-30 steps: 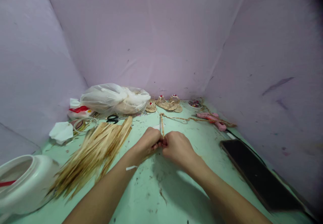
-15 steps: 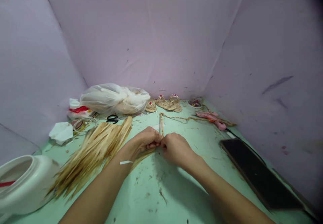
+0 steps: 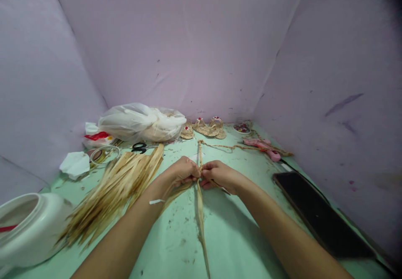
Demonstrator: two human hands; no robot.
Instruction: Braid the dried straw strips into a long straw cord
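Observation:
A braid of dried plant fibre (image 3: 200, 151) runs from mid-table toward me and ends between my hands. My left hand (image 3: 186, 171) is closed in a pinch on the braid's near end, with a pale strand trailing out beneath it. Close against it, my right hand (image 3: 218, 176) is closed too, and a darker strand sticks out below its fingers. Between the hands a loose fibre strand (image 3: 200, 216) hangs straight toward the table's front edge. The fingertips partly hide the crossing of the strands.
On the left lie a bundle of dried fibre strips (image 3: 121, 191), black scissors (image 3: 140, 147) and a white pot (image 3: 37, 226). Behind are a plastic bag (image 3: 143, 122) and small woven slippers (image 3: 205, 128). A pink glue gun (image 3: 262, 147) and a black phone (image 3: 320, 216) lie right.
My right hand has turned and its fingers have spread slightly from a tighter fist. A strand now hangs down between my hands, and another shows under the right one.

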